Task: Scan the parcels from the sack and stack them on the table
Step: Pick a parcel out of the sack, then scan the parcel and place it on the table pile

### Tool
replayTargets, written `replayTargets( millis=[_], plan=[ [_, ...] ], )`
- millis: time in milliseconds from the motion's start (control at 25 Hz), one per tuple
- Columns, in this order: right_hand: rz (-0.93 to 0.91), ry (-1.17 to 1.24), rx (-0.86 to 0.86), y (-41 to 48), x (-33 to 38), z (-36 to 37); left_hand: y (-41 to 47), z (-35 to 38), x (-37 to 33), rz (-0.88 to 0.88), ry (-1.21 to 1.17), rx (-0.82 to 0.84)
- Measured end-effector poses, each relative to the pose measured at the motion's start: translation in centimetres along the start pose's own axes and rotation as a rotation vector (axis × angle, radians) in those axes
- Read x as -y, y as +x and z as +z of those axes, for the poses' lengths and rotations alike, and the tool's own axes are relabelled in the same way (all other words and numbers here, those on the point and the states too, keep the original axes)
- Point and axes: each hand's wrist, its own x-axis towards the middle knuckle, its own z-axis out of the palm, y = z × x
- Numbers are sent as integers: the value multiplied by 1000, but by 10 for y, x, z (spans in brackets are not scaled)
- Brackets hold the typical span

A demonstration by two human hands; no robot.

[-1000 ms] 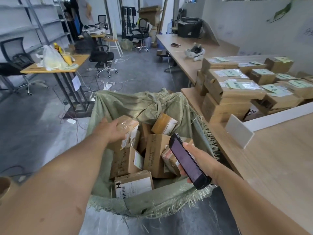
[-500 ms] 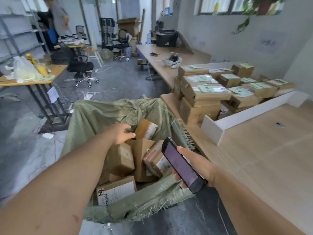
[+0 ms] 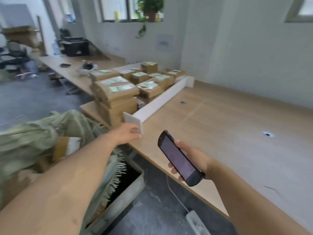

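fingers (image 3: 171,165) of the right hand (image 3: 193,158) wrap a flat glossy black handheld scanner (image 3: 177,158); left hand (image 3: 126,133) blurred beside the white divider board (image 3: 160,100), grip unclear

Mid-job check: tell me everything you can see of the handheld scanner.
The handheld scanner is a dark, phone-like slab with rounded corners and a dull purplish screen that shows nothing readable. It faces up, tilted, its top end pointing away and left. The right hand grips its lower half, fingertips curling round its left edge. It sits above the wooden table's near edge.
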Motion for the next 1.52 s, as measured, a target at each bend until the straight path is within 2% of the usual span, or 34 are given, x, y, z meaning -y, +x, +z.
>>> replayTargets(
  millis=[360, 640, 1120, 1320, 1520],
  plan=[
    [-38, 178, -399, -164, -113, -157, -15, 142, -248, 370, 125, 217],
    [-35, 350, -628, -269, -192, -238, -50, 255, -403, 643, 144, 367],
    [21, 621, -980, -342, -250, -304, -46, 369, -569, 971, 187, 590],
    [59, 703, -1088, -380, -282, -314, -79, 417, -619, 1069, 175, 712],
    [29, 787, -1150, -434, -323, -338, -134, 462, -687, 1216, 218, 734]
  ],
)
